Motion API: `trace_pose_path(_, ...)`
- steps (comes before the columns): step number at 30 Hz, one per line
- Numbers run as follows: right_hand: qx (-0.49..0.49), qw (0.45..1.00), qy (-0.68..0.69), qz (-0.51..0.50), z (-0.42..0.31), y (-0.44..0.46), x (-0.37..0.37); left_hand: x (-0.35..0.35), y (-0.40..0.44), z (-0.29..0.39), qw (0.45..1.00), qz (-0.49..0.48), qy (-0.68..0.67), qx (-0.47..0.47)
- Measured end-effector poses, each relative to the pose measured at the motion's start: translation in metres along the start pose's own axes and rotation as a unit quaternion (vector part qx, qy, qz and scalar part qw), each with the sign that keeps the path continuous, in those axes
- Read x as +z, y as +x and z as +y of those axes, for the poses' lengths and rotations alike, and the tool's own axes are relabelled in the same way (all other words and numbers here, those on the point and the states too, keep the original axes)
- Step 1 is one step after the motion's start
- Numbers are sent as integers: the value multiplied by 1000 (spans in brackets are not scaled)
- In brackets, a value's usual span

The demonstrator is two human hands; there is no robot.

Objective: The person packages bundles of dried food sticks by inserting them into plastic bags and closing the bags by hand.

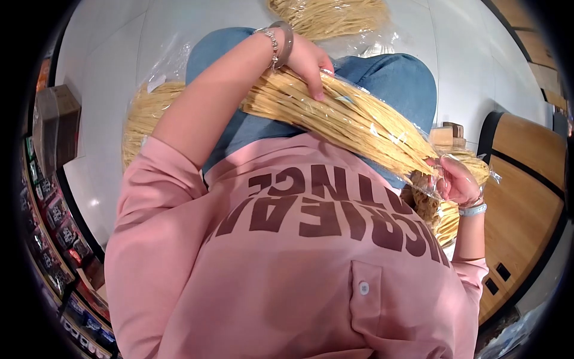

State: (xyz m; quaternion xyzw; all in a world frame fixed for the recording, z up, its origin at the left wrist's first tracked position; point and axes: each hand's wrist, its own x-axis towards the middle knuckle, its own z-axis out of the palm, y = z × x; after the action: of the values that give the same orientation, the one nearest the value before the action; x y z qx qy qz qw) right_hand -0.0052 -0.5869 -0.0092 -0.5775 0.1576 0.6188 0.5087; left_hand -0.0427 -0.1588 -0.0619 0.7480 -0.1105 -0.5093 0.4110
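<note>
A long clear plastic bag of thin, dried yellow strips, like dried bean curd sticks (353, 119), lies slantwise across my lap, above the jeans. My left hand (308, 63) is closed over its upper left part, thumb and fingers pressing the plastic. At the lower right end, my right hand (459, 181) pinches the bag's edge, fingers closed. The strips fill the bag lengthwise, and the plastic shines with reflections. Part of the left hand's grip is hidden behind the bag.
Another bag of yellow strips (329, 17) lies on the floor ahead, with one more bag (143, 119) at my left. Further strips (448, 221) are by my right side. A cardboard box (57, 125), shelves of packets (57, 221) and a wooden cabinet (520, 203) stand around.
</note>
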Motion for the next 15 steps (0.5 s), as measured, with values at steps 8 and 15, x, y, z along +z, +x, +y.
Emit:
trace_pose_path(8,-74,997,5,-32,-11,-5,28,28,15,41,985,104,52,124)
trace_pose_path(15,-175,983,-41,-21,5,-6,36,23,9,47,989,79,51,116)
